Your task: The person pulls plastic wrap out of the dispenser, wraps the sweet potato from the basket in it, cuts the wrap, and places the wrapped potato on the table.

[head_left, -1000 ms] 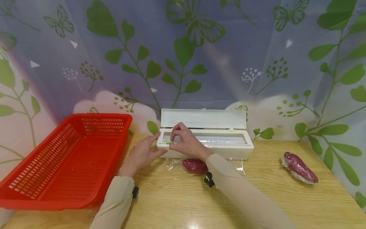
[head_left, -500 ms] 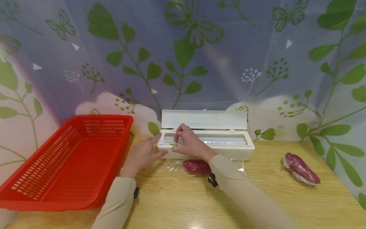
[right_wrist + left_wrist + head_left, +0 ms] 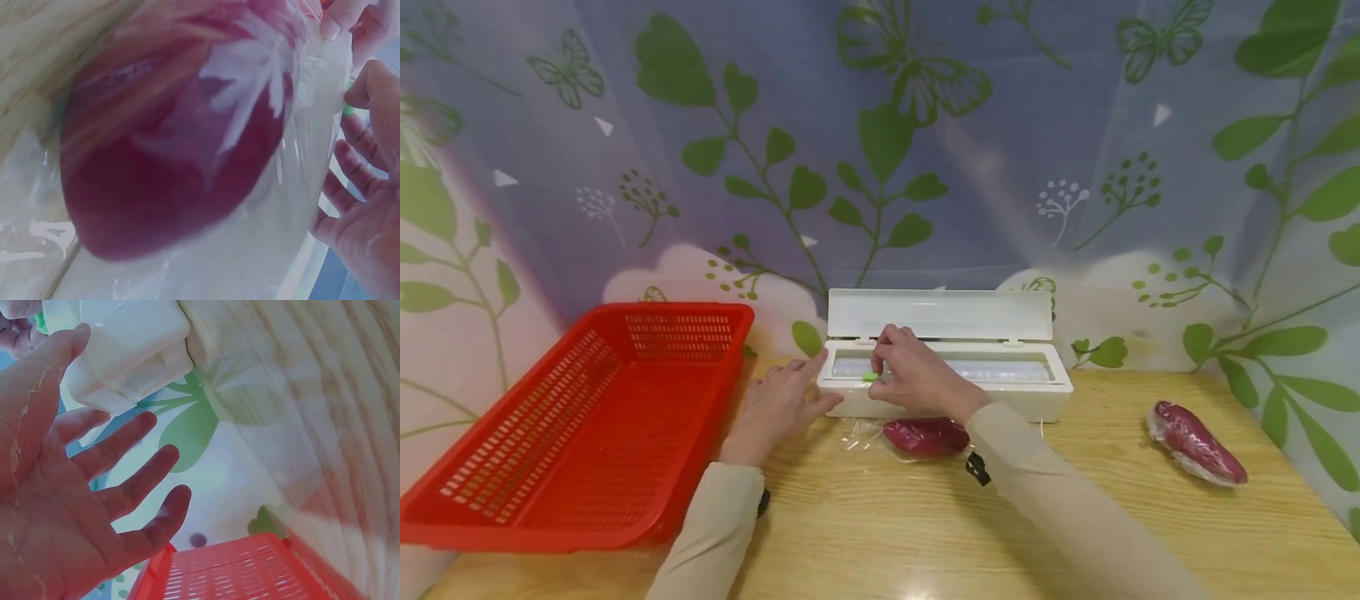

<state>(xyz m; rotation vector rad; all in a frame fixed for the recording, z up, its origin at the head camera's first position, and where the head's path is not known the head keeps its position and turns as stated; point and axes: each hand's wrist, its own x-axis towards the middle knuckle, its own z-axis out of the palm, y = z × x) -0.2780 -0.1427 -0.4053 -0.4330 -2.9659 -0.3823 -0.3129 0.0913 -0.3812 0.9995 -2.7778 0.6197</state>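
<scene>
A white cling film dispenser [image 3: 1030, 406] stands at the back of the table, its lid [image 3: 940, 314] raised and a film roll [image 3: 1000, 369] inside. My right hand [image 3: 921, 379] pinches the small green slide cutter [image 3: 870, 377] on its front rail. Thumb and index finger of my left hand [image 3: 778, 412] steady the dispenser's left end; the other fingers are spread in the left wrist view. Film hangs from the front over a purple-red vegetable [image 3: 925, 437], shaped like a sweet potato, which looms large under film in the right wrist view.
A red perforated plastic basket [image 3: 724, 400] sits at the left, close beside my left forearm. At the right lies a second purple-red vegetable [image 3: 1197, 443], wrapped in film. Behind the wooden table [image 3: 865, 525] hangs a leaf-and-butterfly patterned cloth [image 3: 1000, 208].
My right hand has slid the green cutter a short way rightward along the rail. The left hand stays at the dispenser's left end. The head view has shifted slightly.
</scene>
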